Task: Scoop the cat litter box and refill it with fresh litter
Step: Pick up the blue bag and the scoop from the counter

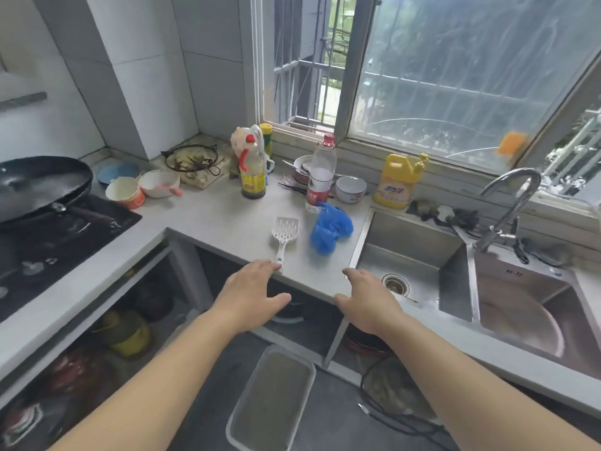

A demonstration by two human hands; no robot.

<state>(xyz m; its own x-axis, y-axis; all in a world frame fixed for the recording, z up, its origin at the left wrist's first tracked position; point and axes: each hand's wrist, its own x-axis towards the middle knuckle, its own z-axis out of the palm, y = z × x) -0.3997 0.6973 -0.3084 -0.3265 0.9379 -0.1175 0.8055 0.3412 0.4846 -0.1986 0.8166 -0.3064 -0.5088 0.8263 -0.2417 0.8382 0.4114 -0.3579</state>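
The white litter scoop [284,237] lies on the counter [224,216], handle toward its front edge, a crumpled blue bag [330,229] just beside it. The left hand [250,294] reaches to the handle end, fingertips at it, grip open. The right hand [367,304] hovers open near the sink [409,255]. The litter box [271,398] sits on the floor below.

two bare forearms reach in from the bottom edge, no sleeves showing, and neither the left hand [250,289] nor the right hand [367,302] wears rings or gloves.
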